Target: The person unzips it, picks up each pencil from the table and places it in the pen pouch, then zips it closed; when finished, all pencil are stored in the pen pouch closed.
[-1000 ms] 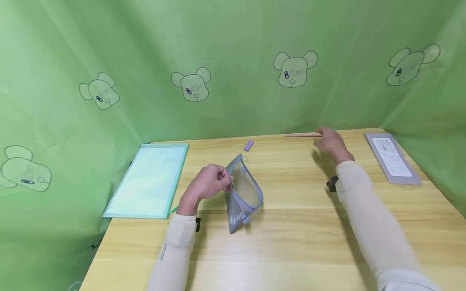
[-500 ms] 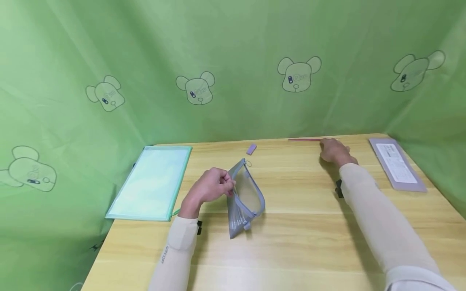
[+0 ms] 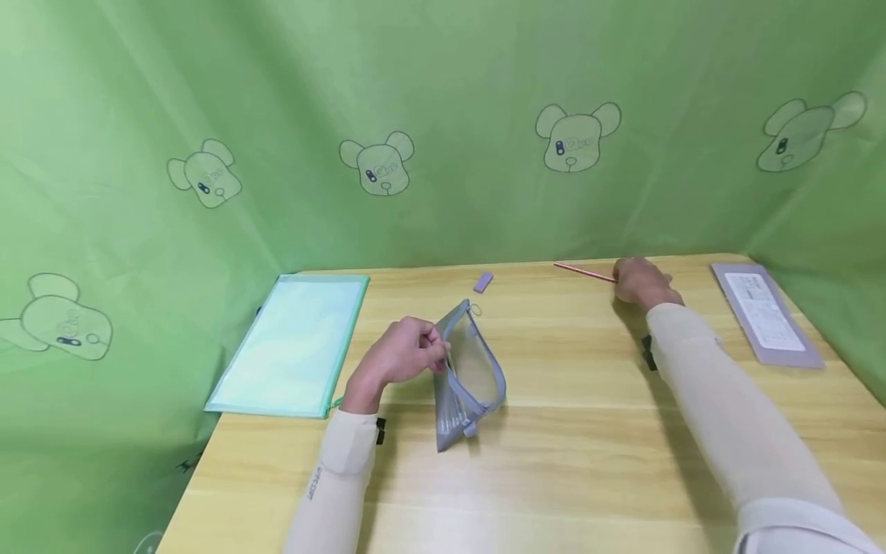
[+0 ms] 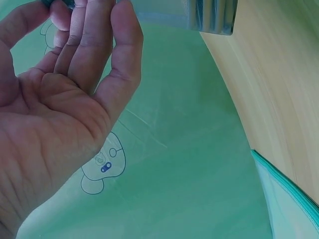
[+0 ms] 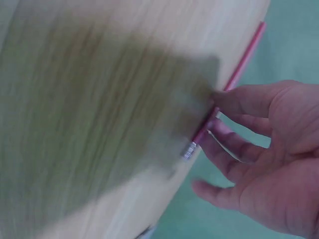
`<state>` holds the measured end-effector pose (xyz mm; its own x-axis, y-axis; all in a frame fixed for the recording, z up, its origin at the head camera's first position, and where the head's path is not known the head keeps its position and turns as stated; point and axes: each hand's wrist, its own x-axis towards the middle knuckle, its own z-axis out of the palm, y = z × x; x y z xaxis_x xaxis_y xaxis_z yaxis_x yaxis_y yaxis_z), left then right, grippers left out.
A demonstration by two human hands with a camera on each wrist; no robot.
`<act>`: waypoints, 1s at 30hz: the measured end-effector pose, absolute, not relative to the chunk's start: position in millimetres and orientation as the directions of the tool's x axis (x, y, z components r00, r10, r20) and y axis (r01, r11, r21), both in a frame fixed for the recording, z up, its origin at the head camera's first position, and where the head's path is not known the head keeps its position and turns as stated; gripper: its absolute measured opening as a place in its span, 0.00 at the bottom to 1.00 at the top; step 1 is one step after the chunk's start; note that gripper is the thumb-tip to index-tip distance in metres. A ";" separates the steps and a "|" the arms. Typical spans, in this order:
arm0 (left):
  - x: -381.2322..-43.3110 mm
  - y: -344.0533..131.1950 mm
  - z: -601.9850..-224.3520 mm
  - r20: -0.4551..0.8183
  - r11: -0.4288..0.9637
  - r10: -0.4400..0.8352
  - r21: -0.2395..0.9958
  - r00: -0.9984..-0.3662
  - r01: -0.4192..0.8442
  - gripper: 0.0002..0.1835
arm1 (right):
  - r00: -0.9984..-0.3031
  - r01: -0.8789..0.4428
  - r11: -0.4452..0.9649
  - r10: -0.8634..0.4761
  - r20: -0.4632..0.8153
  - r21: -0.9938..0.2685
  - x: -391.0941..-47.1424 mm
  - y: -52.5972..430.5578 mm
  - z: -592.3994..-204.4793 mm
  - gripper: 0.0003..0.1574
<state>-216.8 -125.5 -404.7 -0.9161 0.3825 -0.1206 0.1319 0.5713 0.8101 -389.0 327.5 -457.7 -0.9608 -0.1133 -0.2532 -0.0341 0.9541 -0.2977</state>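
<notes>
In the head view, my left hand (image 3: 404,352) pinches the side of an unzipped grey-blue zip pouch (image 3: 451,419) near its opening. The pouch stands tilted mid-table with its mouth gaping, and thin pale sticks show through its lower side. Part of that pouch (image 4: 212,15) also appears at the top of the left wrist view. Towards the back edge, my right hand (image 3: 642,282) holds a thin red pencil (image 3: 583,271). Seen from the right wrist, thumb and fingertips grip this pencil (image 5: 245,59) near its silvery ferrule end, close to the tabletop.
A small purple block (image 3: 483,282), like an eraser, lies behind the pouch. On the left rests a pale mesh folder (image 3: 287,346) with green edging. A flat mauve packet (image 3: 767,315) with a white label lies at the right. Green curtain (image 3: 471,192) surrounds the wooden table (image 3: 554,462).
My right hand has come down onto the red pencil and gripped it. The pencil, earlier lying along the back edge, now slants, its held end nearer me. My left hand keeps hold of the pouch.
</notes>
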 end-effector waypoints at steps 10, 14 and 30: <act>-218.1 -123.5 -400.5 -0.126 0.581 0.383 0.803 -0.915 0.133 0.09 | -0.930 -0.019 0.875 -0.194 -0.313 -0.483 -355.5 317.7 -452.4 0.26; -216.7 -122.9 -402.0 -0.132 0.579 0.385 0.805 -0.914 0.128 0.09 | -0.898 -0.011 0.813 -0.264 -0.352 -0.582 -339.3 304.9 -452.2 0.26; -218.2 -122.4 -406.4 -0.129 0.587 0.392 0.798 -0.911 0.139 0.10 | -0.860 -0.044 0.766 -0.356 -0.365 -0.642 -308.0 242.4 -454.7 0.27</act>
